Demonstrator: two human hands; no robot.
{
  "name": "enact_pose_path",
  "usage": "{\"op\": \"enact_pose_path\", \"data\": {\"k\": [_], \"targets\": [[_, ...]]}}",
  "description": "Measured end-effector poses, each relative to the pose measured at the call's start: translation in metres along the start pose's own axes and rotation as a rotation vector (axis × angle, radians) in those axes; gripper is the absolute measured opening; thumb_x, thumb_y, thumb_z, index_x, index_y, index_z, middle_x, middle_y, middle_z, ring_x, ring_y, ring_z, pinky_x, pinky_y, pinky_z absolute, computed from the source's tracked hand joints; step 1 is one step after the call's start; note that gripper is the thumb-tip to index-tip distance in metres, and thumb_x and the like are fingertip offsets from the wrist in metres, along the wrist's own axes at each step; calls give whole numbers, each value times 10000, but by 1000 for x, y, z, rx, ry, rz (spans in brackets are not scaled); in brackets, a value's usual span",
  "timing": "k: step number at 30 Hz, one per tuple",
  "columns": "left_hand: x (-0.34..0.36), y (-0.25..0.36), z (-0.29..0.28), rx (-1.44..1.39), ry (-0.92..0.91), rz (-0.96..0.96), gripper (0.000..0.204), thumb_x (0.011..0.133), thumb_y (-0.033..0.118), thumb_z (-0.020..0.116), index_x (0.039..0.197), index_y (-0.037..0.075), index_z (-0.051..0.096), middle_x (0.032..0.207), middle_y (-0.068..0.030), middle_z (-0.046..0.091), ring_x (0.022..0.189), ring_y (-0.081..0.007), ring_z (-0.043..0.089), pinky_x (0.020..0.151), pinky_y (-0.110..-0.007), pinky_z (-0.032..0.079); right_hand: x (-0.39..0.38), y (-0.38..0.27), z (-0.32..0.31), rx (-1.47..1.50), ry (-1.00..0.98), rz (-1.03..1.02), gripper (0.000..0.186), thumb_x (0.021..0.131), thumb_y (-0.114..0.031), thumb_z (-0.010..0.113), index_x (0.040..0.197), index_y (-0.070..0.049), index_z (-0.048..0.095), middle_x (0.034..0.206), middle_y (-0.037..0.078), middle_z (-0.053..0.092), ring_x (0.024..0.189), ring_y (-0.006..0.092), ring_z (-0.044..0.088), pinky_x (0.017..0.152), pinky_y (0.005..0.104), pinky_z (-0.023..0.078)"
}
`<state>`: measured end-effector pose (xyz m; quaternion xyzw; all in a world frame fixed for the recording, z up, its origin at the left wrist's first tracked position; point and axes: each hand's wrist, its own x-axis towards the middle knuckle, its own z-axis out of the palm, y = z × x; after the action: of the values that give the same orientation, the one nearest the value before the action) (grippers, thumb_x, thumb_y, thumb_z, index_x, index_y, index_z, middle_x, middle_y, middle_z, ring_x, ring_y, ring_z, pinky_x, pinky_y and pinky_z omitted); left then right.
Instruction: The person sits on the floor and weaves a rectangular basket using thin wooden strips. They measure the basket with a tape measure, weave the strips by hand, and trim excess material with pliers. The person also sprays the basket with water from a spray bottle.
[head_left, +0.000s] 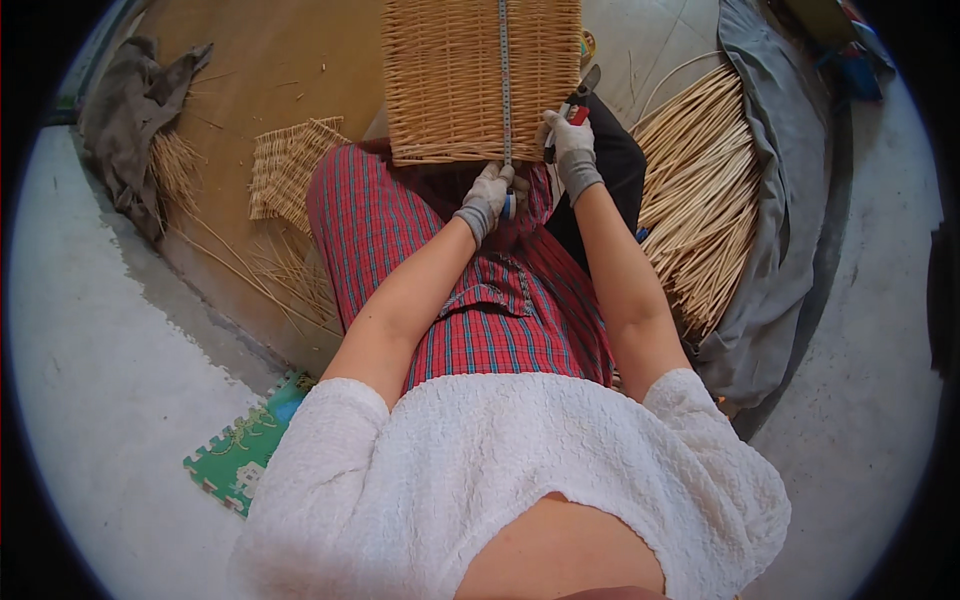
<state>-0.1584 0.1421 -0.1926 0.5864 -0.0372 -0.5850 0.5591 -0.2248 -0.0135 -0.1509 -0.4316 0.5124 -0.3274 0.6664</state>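
Note:
A flat woven wicker panel (450,80) rests on my lap, reaching away from me. A metal tape measure (504,70) runs straight up its middle. My left hand (490,195), in a grey glove, pinches the tape's blue case at the panel's near edge. My right hand (572,145), also gloved, holds red-handled pruning shears (580,100) against the panel's near right corner. I sit in red plaid trousers and a white top.
A bundle of pale wicker rods (700,200) lies on a grey cloth (790,180) at my right. A smaller woven piece (285,165) and loose rods lie on the brown board at my left. A grey rag (130,110) sits far left, a green foam mat (245,450) near left.

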Motion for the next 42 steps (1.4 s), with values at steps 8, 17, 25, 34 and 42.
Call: {"op": "enact_pose_path", "data": {"k": [8, 17, 25, 34, 42], "targets": [[19, -27, -18, -62, 43, 208, 190, 1088, 210, 468, 1114, 65, 588, 809, -88, 655, 631, -220, 639, 563, -376, 555, 8, 12, 12, 63, -96, -69, 353, 850, -44, 739, 1168, -48, 585, 889, 20, 644, 640, 124, 608, 530, 285, 479], [-34, 11, -52, 112, 142, 178, 267, 1095, 277, 483, 1046, 56, 624, 743, -36, 622, 597, -133, 574, 598, -333, 568, -10, 26, 6, 81, 67, -147, 429, 922, -44, 711, 1298, -59, 506, 748, 17, 615, 527, 130, 570, 476, 305, 484], [-42, 4, -72, 60, 106, 200, 237, 1091, 241, 496, 1032, 56, 633, 759, -32, 630, 630, -127, 595, 654, -333, 595, -6, 33, 2, 32, 50, -216, 421, 934, -39, 697, 1300, -77, 493, 774, 8, 614, 554, 114, 573, 483, 284, 476], [-46, 35, -70, -156, 193, 102, 265, 1090, 269, 485, 1047, 39, 608, 772, -81, 650, 582, -208, 643, 563, -365, 593, -9, 32, 4, -15, 62, -262, 413, 916, -111, 734, 1271, -53, 530, 873, 18, 643, 633, 105, 592, 541, 275, 482], [-31, 30, -75, -149, 207, 4, 212, 1093, 248, 464, 1143, 43, 489, 883, -144, 672, 612, -236, 672, 533, -387, 597, -3, 32, 8, -19, 35, -300, 313, 928, -117, 727, 1161, -45, 530, 798, 49, 641, 573, 148, 592, 514, 311, 489]]}}
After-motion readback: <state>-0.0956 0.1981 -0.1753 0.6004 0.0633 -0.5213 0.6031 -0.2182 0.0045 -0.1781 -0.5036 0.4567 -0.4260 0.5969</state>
